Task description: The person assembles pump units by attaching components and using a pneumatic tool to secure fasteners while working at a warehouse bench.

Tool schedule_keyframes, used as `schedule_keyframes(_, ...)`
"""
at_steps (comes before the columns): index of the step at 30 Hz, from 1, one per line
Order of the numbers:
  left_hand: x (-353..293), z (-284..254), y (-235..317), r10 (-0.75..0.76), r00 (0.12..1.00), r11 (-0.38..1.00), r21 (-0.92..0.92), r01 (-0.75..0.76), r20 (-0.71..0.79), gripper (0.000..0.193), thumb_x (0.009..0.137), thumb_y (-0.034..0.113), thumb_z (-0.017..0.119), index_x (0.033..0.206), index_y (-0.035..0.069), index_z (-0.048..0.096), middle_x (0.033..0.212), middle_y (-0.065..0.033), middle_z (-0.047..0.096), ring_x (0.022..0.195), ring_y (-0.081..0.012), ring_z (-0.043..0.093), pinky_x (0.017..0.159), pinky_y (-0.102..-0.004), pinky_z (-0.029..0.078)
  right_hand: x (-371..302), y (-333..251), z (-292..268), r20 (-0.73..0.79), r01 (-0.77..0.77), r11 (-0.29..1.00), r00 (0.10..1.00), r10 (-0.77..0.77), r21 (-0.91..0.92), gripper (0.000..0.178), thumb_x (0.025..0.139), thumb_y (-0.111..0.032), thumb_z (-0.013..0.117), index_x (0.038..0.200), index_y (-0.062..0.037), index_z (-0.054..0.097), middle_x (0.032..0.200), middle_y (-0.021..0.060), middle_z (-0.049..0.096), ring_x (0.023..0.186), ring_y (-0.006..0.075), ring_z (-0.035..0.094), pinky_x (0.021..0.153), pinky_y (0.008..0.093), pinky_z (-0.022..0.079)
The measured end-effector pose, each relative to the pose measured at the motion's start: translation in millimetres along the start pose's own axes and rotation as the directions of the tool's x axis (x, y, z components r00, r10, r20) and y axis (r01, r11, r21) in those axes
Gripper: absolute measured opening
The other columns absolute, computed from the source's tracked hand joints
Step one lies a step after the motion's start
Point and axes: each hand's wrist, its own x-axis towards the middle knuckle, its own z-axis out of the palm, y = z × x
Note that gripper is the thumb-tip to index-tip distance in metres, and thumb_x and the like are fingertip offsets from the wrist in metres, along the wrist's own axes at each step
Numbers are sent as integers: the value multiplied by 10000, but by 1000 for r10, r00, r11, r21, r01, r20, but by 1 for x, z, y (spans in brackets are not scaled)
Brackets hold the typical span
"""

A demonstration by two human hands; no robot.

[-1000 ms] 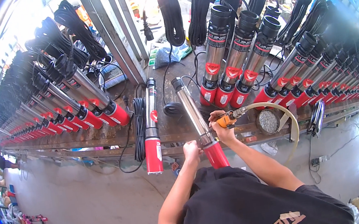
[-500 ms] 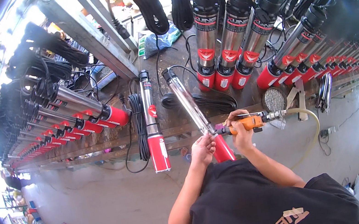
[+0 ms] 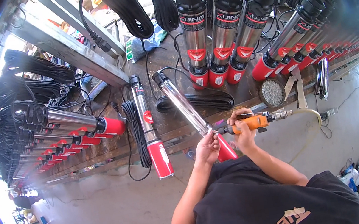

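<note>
A submersible pump (image 3: 181,101) with a shiny steel body and a red lower section slants from the bench toward my chest. My right hand (image 3: 245,138) is wrapped round an orange air screwdriver (image 3: 255,122), held level, its dark nose pointing left at the pump's joint above the red section. My left hand (image 3: 207,148) lies against the pump there, thumb and fingers pinched together at the driver's tip. Whatever it pinches is too small to make out. Left of them another steel and red pump (image 3: 147,121) lies beside a bundled black cable (image 3: 134,121).
Several pumps stand upright at the back (image 3: 195,40), and long rows of them lean left and right along the wooden bench (image 3: 108,101). A bowl of small metal parts (image 3: 272,93) sits at the bench edge. A pale air hose (image 3: 312,113) curves down from the driver. A metal post (image 3: 72,44) rises left.
The view has shifted slightly, so the bench and pumps appear displaced. Both hands hold nearly the same pose at the pump's joint, with the driver still level.
</note>
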Motion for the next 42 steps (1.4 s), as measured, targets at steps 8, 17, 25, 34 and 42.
schedule_keyframes(8,23,9,9,-47,976,998,-50,38,-213,215,990,239,592,847,79,576,627,24,490,451,-70,375,388,-201,279,-1,21,1,270,159,945,960,-79,-286,213,876,44,496,1074,-22,453,993,125,530,834,181,580,827,343,502)
schedule_keyframes(17,17,13,17,-22,994,958,-286,-10,-109,222,998,105,394,790,58,455,586,27,340,417,-89,267,373,-233,230,14,45,-6,248,26,955,967,51,-297,240,885,48,508,1101,-49,467,996,101,566,856,157,585,813,306,504)
schedule_keyframes(25,10,-2,25,149,963,901,432,-39,-224,173,966,175,602,890,22,629,635,20,509,431,-76,413,392,-222,336,24,52,-3,222,-52,945,966,129,-322,236,902,41,502,1110,-63,469,1000,94,561,864,156,579,839,316,511)
schedule_keyframes(34,15,-34,25,437,896,570,795,-207,-80,347,948,298,706,757,24,613,605,-34,600,434,-98,532,420,-243,444,26,64,12,257,4,883,957,132,-469,249,898,80,536,1092,-69,490,978,71,567,853,128,588,759,268,504)
schedule_keyframes(42,11,-28,23,463,884,576,782,-238,-72,352,955,263,691,770,-32,638,615,-76,626,457,-134,586,434,-274,489,25,63,4,307,33,936,948,81,-350,225,886,82,509,1032,-75,445,958,81,521,791,133,540,739,273,487)
